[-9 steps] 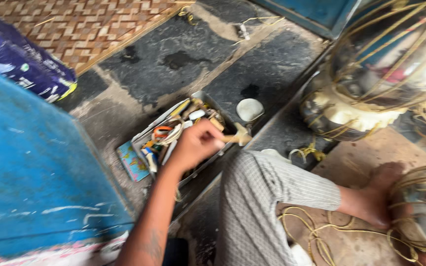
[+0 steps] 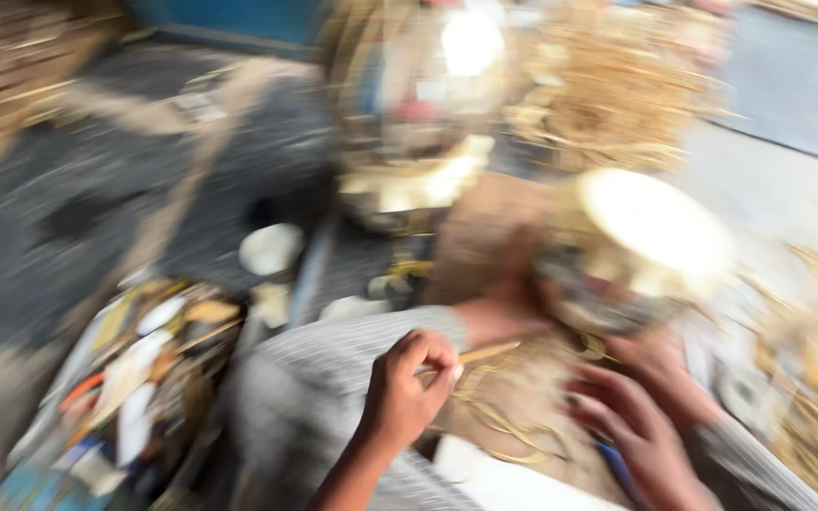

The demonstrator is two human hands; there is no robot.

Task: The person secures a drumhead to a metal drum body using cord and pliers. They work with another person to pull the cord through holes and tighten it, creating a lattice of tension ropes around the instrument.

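The view is heavily blurred by motion. My left hand [image 2: 404, 388] is closed around a thin pale stick-like tool [image 2: 487, 354], held above my grey striped trouser leg [image 2: 319, 397]. My right hand [image 2: 631, 412] hovers with fingers spread over loose yellowish cane strips [image 2: 499, 421] on the ground, just below a round woven cane object [image 2: 641, 246]. My bare foot [image 2: 504, 308] rests against that object.
A box of mixed tools [image 2: 130, 374] lies at lower left on the dark stone floor. A small white bowl [image 2: 270, 249] sits beyond it. A large woven cane globe [image 2: 418, 104] stands ahead; piles of cane strips [image 2: 617, 95] lie far right.
My left hand has left the tool box and come over my knee holding a thin stick. The view has swung right, and my right hand has come into sight.
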